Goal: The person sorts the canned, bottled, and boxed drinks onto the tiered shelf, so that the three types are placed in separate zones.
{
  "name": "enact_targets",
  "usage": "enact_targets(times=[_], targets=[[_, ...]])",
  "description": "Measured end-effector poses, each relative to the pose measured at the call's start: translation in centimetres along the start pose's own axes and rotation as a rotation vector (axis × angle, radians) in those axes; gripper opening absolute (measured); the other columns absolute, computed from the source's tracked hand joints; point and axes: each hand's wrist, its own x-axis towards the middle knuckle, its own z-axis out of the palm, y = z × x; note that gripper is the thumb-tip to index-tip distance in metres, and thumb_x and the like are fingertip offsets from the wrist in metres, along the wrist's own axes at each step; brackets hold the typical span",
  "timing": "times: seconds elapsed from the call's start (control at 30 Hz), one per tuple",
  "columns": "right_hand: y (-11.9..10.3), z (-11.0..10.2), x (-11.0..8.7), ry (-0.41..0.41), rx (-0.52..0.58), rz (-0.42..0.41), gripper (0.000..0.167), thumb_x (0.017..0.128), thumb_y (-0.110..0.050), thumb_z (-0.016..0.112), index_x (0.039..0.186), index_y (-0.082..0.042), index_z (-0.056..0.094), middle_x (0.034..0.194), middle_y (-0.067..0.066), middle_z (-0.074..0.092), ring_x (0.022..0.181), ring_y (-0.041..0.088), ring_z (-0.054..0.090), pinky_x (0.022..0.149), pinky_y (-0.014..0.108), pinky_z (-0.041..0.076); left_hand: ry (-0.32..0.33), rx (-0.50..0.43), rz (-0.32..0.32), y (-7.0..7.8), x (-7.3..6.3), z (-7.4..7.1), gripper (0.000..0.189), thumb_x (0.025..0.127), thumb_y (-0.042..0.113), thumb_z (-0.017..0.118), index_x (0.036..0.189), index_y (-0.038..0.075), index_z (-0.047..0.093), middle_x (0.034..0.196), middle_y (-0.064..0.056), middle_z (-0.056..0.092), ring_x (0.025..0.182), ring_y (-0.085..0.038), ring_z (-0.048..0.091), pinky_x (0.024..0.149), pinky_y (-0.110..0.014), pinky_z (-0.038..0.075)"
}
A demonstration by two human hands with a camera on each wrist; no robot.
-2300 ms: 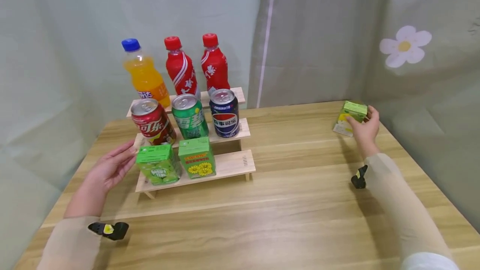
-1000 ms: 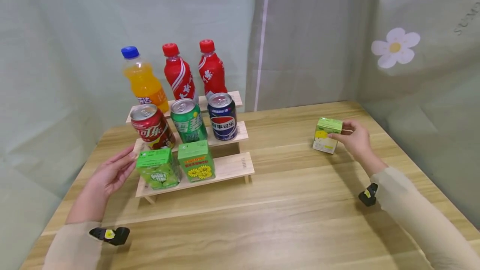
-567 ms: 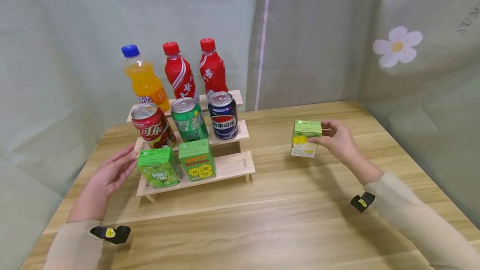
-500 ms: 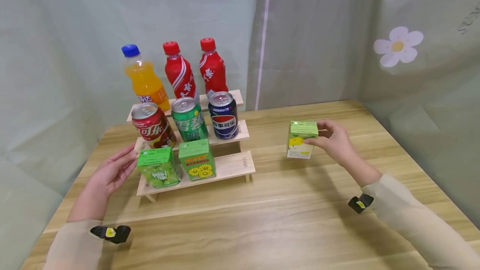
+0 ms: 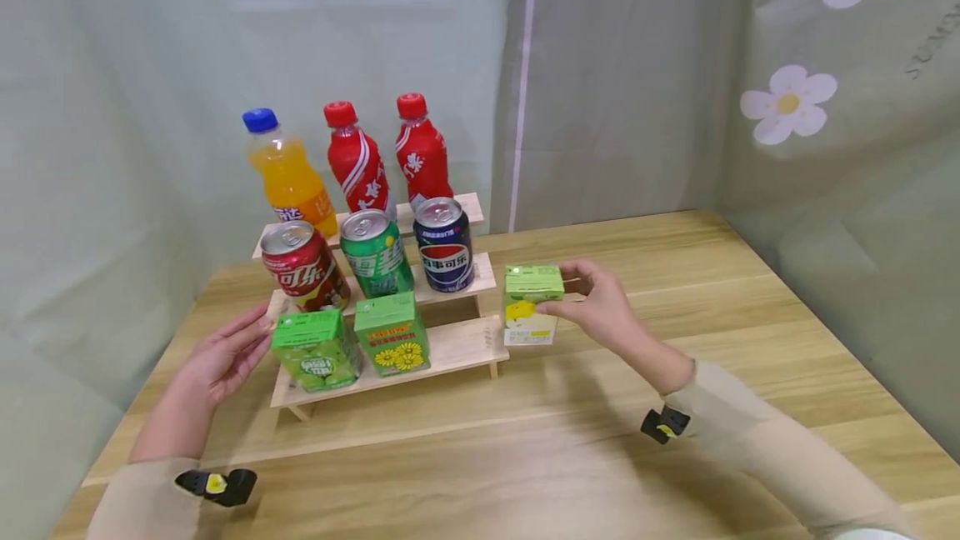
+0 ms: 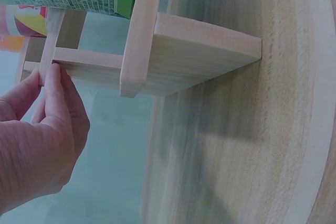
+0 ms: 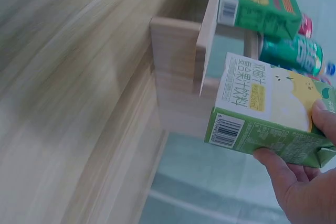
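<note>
My right hand grips a green, yellow and white juice box by its side, upright, at the right end of the shelf's lowest step. In the right wrist view the juice box is held off the table, thumb on one face and fingers on another. My left hand pinches the left end of the middle step of the wooden tiered shelf; the left wrist view shows thumb and fingers on that board's end. On the lowest step stand a green juice box and a chrysanthemum drink box.
The middle step holds a red cola can, a green can and a dark blue Pepsi can. Behind them stand an orange soda bottle and two red-labelled bottles. The wooden table meets a curtain at the back.
My right hand has carried the juice box leftward from the table's far right to the shelf's right end. My left hand keeps its hold on the shelf.
</note>
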Motion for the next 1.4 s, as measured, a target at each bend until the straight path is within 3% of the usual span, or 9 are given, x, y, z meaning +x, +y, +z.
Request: enact_targets(times=[0.2, 0.4, 0.7, 0.9, 1.13, 1.4], targets=[[-1.3, 2.6, 0.7, -0.024, 0.044, -0.032, 0.052, 0.071, -0.001, 0.081, 0.117, 0.003, 0.058, 0.112, 0.018, 0.064, 0.101, 0.031, 0.064, 0.086, 0.035, 0.059, -0.003, 0.004, 0.017, 0.3, 0.2, 0.3, 0.032, 0.097, -0.001, 0.049, 0.097, 0.016, 0.076, 0.091, -0.003, 0.072, 0.084, -0.012, 0.069, 0.079, -0.019, 0.058], [-2.1, 4.7, 0.7, -0.067, 0.066, -0.039, 0.055, 0.070, 0.000, 0.082, 0.118, 0.003, 0.057, 0.112, 0.017, 0.064, 0.101, 0.030, 0.065, 0.090, 0.037, 0.057, 0.025, 0.017, -0.010, 0.4, 0.0, 0.3, 0.031, 0.096, 0.000, 0.051, 0.096, 0.018, 0.077, 0.091, -0.002, 0.072, 0.084, -0.011, 0.069, 0.077, -0.019, 0.059], [-2.6, 7.1, 1.0, -0.103, 0.096, -0.118, 0.050, 0.069, 0.000, 0.082, 0.113, 0.004, 0.059, 0.107, 0.020, 0.066, 0.095, 0.031, 0.066, 0.089, 0.044, 0.057, 0.019, 0.003, 0.017, 0.4, -0.8, 0.1, 0.032, 0.096, -0.002, 0.050, 0.096, 0.016, 0.077, 0.091, -0.003, 0.073, 0.083, -0.012, 0.069, 0.077, -0.019, 0.059], [-2.7, 7.4, 1.3, -0.105, 0.036, -0.133, 0.052, 0.069, -0.005, 0.084, 0.115, 0.001, 0.059, 0.107, 0.017, 0.067, 0.095, 0.028, 0.067, 0.087, 0.038, 0.058, 0.022, 0.001, 0.015, 0.4, -1.2, 0.3, 0.032, 0.096, -0.001, 0.050, 0.095, 0.017, 0.077, 0.091, -0.002, 0.072, 0.084, -0.012, 0.069, 0.077, -0.019, 0.059], [-2.3, 7.2, 1.1, -0.130, 0.039, -0.143, 0.050, 0.071, -0.005, 0.083, 0.116, 0.000, 0.060, 0.108, 0.015, 0.067, 0.096, 0.027, 0.066, 0.088, 0.036, 0.058, 0.017, -0.014, 0.013, 0.3, -1.4, 0.4, 0.033, 0.096, -0.003, 0.049, 0.097, 0.015, 0.076, 0.092, -0.004, 0.072, 0.084, -0.013, 0.070, 0.078, -0.020, 0.059], [-2.2, 6.8, 1.4, -0.125, 0.062, -0.168, 0.052, 0.071, -0.003, 0.082, 0.119, 0.002, 0.060, 0.112, 0.019, 0.067, 0.098, 0.030, 0.066, 0.091, 0.045, 0.056, 0.040, -0.013, 0.005, 0.5, -0.8, 0.9, 0.030, 0.096, -0.002, 0.051, 0.097, 0.016, 0.076, 0.091, -0.003, 0.072, 0.083, -0.013, 0.070, 0.077, -0.020, 0.059]])
